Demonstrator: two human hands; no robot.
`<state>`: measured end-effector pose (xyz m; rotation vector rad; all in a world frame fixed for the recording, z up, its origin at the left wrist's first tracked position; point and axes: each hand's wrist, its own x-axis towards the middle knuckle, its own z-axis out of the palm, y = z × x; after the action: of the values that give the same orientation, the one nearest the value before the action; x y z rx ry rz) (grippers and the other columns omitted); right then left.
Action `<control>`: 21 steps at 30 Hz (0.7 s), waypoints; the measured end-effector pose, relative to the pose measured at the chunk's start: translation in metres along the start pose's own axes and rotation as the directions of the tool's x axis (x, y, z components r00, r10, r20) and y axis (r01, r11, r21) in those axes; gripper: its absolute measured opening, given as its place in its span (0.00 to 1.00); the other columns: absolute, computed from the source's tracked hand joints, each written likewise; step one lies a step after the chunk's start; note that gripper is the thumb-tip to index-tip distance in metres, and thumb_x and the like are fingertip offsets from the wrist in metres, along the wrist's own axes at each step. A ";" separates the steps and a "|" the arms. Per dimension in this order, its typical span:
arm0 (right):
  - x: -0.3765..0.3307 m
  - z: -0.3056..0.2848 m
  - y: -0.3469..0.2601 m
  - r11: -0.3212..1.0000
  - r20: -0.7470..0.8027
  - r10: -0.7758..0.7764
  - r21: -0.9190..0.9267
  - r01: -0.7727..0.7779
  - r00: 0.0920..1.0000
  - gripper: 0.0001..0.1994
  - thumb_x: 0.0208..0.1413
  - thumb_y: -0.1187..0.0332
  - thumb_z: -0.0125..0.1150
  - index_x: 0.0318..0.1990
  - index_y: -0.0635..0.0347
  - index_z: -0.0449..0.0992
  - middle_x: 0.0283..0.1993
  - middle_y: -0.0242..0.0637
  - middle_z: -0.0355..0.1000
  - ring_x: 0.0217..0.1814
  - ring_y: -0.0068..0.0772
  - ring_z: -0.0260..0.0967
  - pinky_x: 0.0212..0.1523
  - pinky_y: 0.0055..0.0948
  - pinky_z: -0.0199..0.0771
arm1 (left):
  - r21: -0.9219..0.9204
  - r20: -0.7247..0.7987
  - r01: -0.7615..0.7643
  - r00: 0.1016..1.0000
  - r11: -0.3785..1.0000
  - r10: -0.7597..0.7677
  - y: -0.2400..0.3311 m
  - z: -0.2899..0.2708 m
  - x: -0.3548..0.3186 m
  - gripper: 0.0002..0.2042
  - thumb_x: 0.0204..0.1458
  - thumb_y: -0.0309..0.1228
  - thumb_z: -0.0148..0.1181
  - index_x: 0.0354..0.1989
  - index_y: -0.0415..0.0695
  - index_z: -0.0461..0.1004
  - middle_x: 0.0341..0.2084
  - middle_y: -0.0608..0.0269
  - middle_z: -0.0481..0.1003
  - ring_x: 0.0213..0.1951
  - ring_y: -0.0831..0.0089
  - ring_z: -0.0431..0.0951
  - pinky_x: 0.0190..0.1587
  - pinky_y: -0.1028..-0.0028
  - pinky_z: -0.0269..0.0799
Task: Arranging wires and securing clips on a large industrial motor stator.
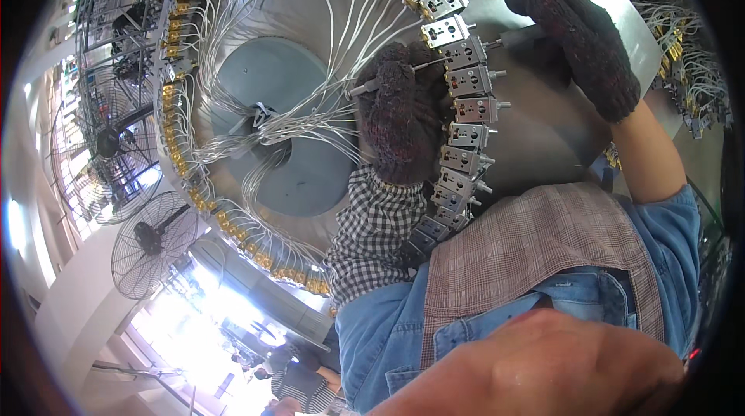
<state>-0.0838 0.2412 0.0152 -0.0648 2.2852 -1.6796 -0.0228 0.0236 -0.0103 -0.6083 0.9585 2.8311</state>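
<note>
A ring of small metal switch units with short shafts runs along the edge of a round table. My left hand, in a dark knitted glove, is closed around a thin rod with a pale end. Its thin metal tip reaches the side of one unit. My right hand, gloved alike, is outside the ring. It curls around a dark cylindrical tool handle, which lines up with that unit's shaft; its exact kind is unclear. White wires run from the units to the table's middle, beside my left hand.
A grey disc with a hole takes the wires at the centre. Brass-coloured parts line the ring's far left side. More wired units hang at the right. Standing fans and another person are at the left.
</note>
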 end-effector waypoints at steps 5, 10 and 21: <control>-0.003 -0.001 -0.001 0.991 0.069 -0.062 0.120 0.053 0.996 0.21 0.60 0.58 0.51 0.56 0.60 0.68 0.40 0.33 0.70 0.44 0.24 0.68 0.44 0.24 0.68 | 0.051 0.075 -0.027 0.997 0.998 0.024 0.002 -0.005 0.000 0.13 0.58 0.38 0.55 0.42 0.41 0.70 0.35 0.50 0.76 0.33 0.61 0.79 0.28 0.68 0.79; -0.002 -0.001 -0.004 0.992 0.115 -0.106 0.083 0.097 0.988 0.20 0.61 0.61 0.49 0.57 0.60 0.68 0.39 0.34 0.70 0.42 0.25 0.68 0.44 0.24 0.69 | 0.058 0.089 0.059 0.994 0.997 -0.064 0.006 -0.007 0.001 0.13 0.57 0.38 0.55 0.42 0.41 0.70 0.36 0.50 0.76 0.33 0.61 0.79 0.27 0.69 0.78; 0.000 0.008 0.007 0.985 -0.003 -0.163 -0.065 0.163 0.987 0.17 0.62 0.58 0.49 0.48 0.60 0.75 0.40 0.33 0.75 0.33 0.18 0.71 0.31 0.17 0.69 | 0.070 0.125 -0.005 0.992 0.998 -0.004 0.003 -0.005 0.000 0.14 0.57 0.37 0.55 0.45 0.41 0.70 0.35 0.53 0.75 0.35 0.61 0.78 0.30 0.67 0.78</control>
<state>-0.0811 0.2360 0.0069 -0.2662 2.3979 -1.6856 -0.0215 0.0182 -0.0115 -0.4173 1.0311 2.7837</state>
